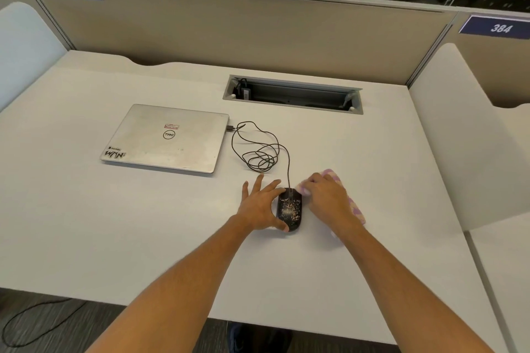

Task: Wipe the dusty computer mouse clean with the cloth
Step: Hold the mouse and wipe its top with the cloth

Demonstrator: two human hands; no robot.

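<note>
A black computer mouse (290,210), speckled with pale dust, lies on the white desk (143,223). My left hand (259,203) holds it by its left side, thumb at the near end and fingers spread along the far end. A pink and white checked cloth (354,206) lies just right of the mouse, and my right hand (327,199) grips it, with its front corner touching the mouse's right front edge. Most of the cloth is hidden under that hand.
The mouse's black cable (259,152) coils behind it and plugs into a closed silver laptop (169,137) at the left. A recessed cable tray (292,94) sits further back, before the beige partition (243,34). A white side divider (459,137) bounds the right.
</note>
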